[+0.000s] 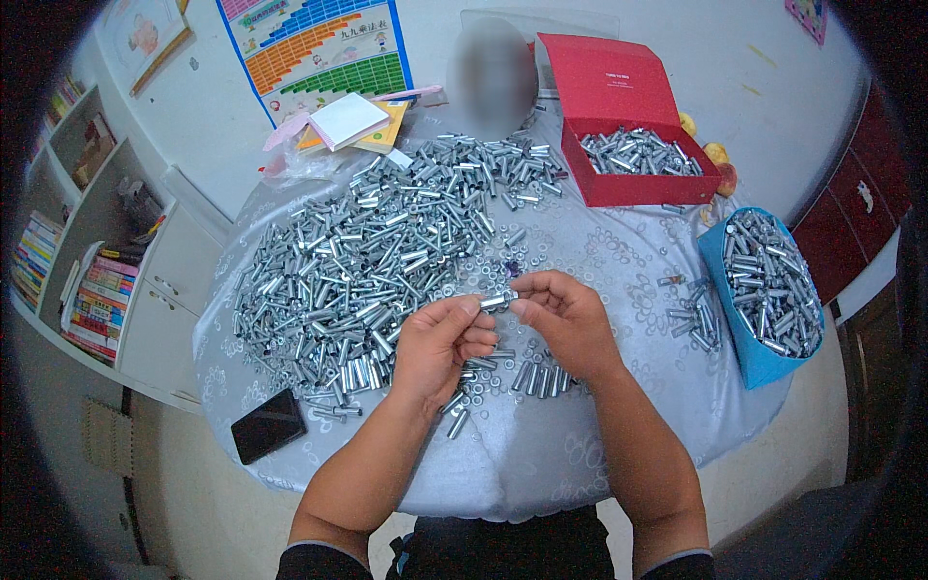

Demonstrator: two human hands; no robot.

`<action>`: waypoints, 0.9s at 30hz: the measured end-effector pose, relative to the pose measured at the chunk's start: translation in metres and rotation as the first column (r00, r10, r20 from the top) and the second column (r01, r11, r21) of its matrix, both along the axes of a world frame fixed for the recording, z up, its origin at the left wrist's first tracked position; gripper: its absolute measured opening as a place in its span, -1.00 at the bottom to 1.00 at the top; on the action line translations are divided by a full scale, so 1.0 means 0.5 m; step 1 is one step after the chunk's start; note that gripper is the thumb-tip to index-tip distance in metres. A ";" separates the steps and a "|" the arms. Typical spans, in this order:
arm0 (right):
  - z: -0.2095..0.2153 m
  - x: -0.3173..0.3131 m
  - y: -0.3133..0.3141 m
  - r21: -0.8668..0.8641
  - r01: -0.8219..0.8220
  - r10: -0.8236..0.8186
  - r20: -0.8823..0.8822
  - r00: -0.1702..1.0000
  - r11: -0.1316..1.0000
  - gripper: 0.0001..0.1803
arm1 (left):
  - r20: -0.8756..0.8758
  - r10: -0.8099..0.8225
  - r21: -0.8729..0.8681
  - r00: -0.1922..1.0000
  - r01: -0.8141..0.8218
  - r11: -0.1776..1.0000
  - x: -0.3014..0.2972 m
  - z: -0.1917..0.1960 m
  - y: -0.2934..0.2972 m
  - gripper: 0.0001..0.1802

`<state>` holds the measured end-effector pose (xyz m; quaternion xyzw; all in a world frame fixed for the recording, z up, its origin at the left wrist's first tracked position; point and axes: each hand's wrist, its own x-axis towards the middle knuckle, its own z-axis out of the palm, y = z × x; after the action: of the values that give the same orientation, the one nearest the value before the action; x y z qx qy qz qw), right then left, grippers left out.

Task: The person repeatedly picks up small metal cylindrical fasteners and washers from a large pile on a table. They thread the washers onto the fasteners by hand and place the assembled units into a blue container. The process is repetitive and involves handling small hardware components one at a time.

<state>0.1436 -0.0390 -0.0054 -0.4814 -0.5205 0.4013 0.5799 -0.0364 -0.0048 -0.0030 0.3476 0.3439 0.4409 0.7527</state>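
Over the middle of the table, my left hand [440, 343] pinches a short silver expansion bolt [493, 303] between thumb and fingers. The thumb and forefinger of my right hand [572, 324] close on the bolt's other end; any small part between those fingertips is hidden. A large heap of loose metal sleeves and bolts [338, 261] spreads beside and beyond my left hand. Several sleeves stand in a row [365, 373] left of my left wrist, and another short row of sleeves [541, 379] lies under my right hand. Loose washers [483, 387] are scattered beneath both hands.
An open red box [638, 190] of bolts stands at the far right. Nearer is a blue fabric bin [749, 338] full of bolts, with a small bolt pile [694, 317] beside it. A black phone [268, 426] lies front left. Notebooks [350, 121] sit behind the heap.
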 end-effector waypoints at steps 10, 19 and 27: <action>0.018 0.007 -0.010 -0.341 0.001 -0.008 -0.018 1.000 0.940 -0.78 | -0.061 -0.053 0.114 0.997 0.060 0.992 0.002 0.002 -0.006 -0.75; 0.021 0.014 -0.015 -0.317 -0.046 0.061 0.040 0.997 0.947 -0.80 | -0.077 -0.034 0.117 0.996 0.043 0.992 0.006 0.004 -0.010 -0.75; 0.028 -0.004 -0.016 -0.201 0.051 -0.051 0.003 0.999 0.978 -0.65 | -0.065 -0.020 0.112 0.998 0.027 0.993 0.007 0.005 -0.010 -0.75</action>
<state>0.1414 -0.0470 0.0085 -0.5503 -0.4643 0.4371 0.5390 -0.0327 -0.0099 -0.0003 0.4075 0.3383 0.4393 0.7256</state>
